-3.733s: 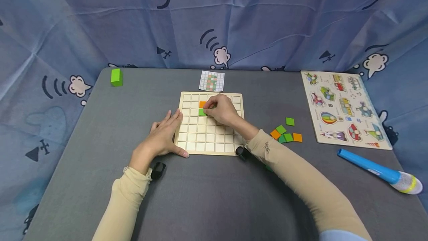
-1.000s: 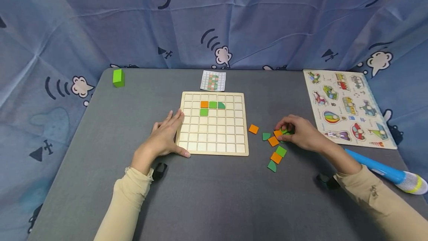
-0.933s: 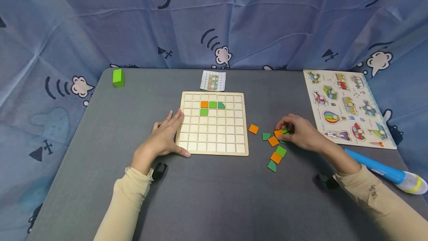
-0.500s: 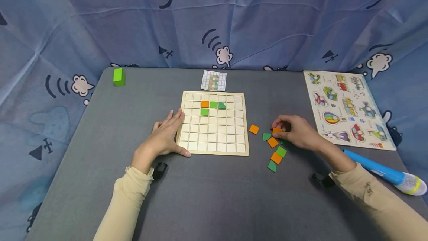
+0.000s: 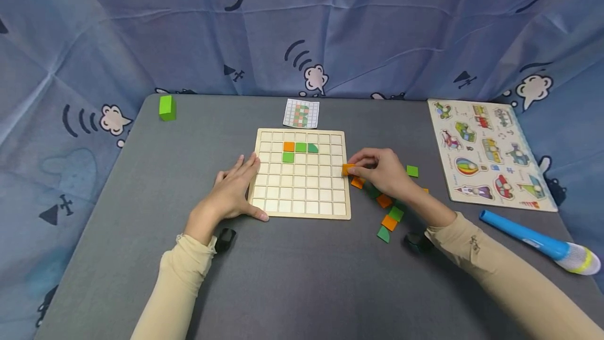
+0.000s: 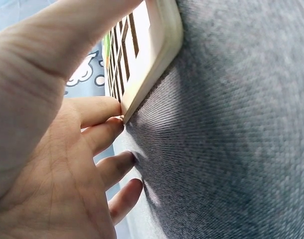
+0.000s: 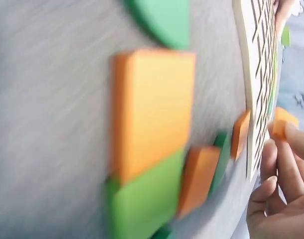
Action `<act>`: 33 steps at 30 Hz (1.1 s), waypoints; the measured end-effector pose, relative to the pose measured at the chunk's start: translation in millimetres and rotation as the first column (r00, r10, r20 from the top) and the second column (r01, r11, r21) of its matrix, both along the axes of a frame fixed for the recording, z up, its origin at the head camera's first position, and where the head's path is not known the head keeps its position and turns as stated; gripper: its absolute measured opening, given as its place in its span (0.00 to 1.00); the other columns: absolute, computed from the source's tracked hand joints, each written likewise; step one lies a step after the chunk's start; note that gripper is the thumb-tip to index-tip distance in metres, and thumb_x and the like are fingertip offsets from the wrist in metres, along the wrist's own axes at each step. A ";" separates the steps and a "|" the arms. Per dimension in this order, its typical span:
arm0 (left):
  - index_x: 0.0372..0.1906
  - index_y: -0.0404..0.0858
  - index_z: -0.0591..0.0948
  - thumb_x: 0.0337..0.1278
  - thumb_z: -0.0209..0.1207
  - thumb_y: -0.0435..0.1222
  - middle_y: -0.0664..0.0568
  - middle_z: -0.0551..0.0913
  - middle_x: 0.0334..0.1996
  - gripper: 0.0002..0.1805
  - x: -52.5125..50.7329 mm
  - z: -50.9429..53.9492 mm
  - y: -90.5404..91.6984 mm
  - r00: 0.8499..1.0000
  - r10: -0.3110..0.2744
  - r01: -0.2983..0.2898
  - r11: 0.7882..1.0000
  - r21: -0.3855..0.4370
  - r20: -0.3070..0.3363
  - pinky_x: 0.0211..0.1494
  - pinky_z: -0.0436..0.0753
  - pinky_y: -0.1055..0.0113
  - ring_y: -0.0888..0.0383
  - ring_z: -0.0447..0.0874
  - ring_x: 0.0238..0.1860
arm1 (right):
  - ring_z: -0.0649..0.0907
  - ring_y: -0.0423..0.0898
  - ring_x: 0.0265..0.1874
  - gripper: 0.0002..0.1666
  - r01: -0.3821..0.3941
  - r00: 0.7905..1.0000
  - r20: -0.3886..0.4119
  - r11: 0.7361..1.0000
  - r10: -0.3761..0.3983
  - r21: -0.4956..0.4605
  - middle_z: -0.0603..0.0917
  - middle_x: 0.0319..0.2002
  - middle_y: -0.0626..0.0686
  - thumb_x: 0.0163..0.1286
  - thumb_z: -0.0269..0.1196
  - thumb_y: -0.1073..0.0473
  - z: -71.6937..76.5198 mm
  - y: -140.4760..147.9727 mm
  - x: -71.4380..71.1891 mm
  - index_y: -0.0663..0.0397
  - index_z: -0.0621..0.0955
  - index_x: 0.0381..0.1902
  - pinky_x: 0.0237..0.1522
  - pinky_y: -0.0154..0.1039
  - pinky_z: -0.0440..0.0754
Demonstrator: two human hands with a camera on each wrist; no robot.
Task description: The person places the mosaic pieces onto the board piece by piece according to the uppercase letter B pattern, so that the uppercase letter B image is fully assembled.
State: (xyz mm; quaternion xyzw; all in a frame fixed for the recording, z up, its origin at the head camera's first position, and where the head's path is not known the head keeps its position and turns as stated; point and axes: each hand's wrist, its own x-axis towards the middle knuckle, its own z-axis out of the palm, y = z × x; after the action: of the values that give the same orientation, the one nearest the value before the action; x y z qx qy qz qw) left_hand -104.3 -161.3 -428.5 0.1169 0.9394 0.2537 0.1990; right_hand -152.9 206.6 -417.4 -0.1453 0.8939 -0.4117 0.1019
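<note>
A wooden grid board [image 5: 302,193] lies mid-table. In its upper cells sit an orange square tile [image 5: 289,147], two light green square tiles [image 5: 300,147] and a dark green quarter-round tile [image 5: 312,148]. My left hand [image 5: 229,191] rests at the board's left side, fingers spread, with fingertips and thumb touching its edge; the left wrist view shows two fingertips at the rim. Thumb and fingers of my right hand [image 5: 384,172] pinch another orange square tile [image 5: 348,169] over the board's right edge. Part of the loose tile pile is hidden beneath that hand.
Loose orange and green tiles [image 5: 389,222] lie right of the board. A printed pattern card [image 5: 301,114] is behind it. Farther right are a picture puzzle board [image 5: 491,156] and a blue microphone-shaped toy [image 5: 538,241]. A green block [image 5: 167,108] stands back left.
My right hand left the board, went to the loose tiles, took an orange tile and carried it left to the board's edge. A green square and a quarter-round tile joined the grid. Left hand stayed.
</note>
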 end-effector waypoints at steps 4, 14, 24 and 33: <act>0.87 0.39 0.46 0.32 0.86 0.53 0.48 0.39 0.89 0.80 -0.7 -0.1 -0.1 1.000 -0.004 0.004 1.000 -0.009 -0.002 0.78 0.53 0.37 0.43 0.33 0.89 | 0.81 0.50 0.31 0.07 0.023 0.999 0.023 0.999 -0.022 -0.038 0.91 0.39 0.58 0.71 0.73 0.61 0.0 -19.8 -5.2 0.57 0.91 0.44 0.28 0.34 0.71; 0.87 0.38 0.46 0.34 0.86 0.54 0.47 0.40 0.88 0.79 -1.5 1.2 -0.3 1.000 -0.007 0.007 1.000 -0.025 0.001 0.78 0.54 0.38 0.42 0.34 0.89 | 0.82 0.49 0.34 0.08 0.101 0.995 0.003 0.994 -0.101 -0.051 0.92 0.42 0.60 0.69 0.74 0.62 -7.2 -51.7 -18.2 0.58 0.92 0.45 0.37 0.35 0.77; 0.88 0.39 0.45 0.33 0.86 0.53 0.49 0.39 0.88 0.80 -1.2 2.5 -0.2 1.000 -0.005 0.005 0.999 -0.034 0.014 0.79 0.53 0.38 0.43 0.33 0.89 | 0.85 0.50 0.35 0.08 0.118 0.993 -0.017 0.992 -0.119 -0.049 0.92 0.40 0.58 0.69 0.74 0.62 -11.8 -74.1 -27.6 0.57 0.92 0.44 0.39 0.40 0.79; 0.87 0.39 0.46 0.32 0.87 0.53 0.49 0.39 0.89 0.80 -0.8 1.9 1.2 1.000 0.000 0.001 1.000 -0.028 0.013 0.78 0.53 0.38 0.43 0.34 0.89 | 0.83 0.49 0.34 0.07 0.092 0.994 -0.058 0.996 -0.091 0.005 0.92 0.40 0.57 0.70 0.74 0.62 -15.9 -80.4 -31.0 0.58 0.93 0.44 0.38 0.39 0.77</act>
State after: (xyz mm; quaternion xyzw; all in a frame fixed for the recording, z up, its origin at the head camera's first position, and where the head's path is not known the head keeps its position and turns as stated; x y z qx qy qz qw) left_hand -105.1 -160.1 -426.6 0.1127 0.9415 0.2413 0.2065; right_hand -183.8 126.1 -433.3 -0.1154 0.9037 -0.4082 0.0578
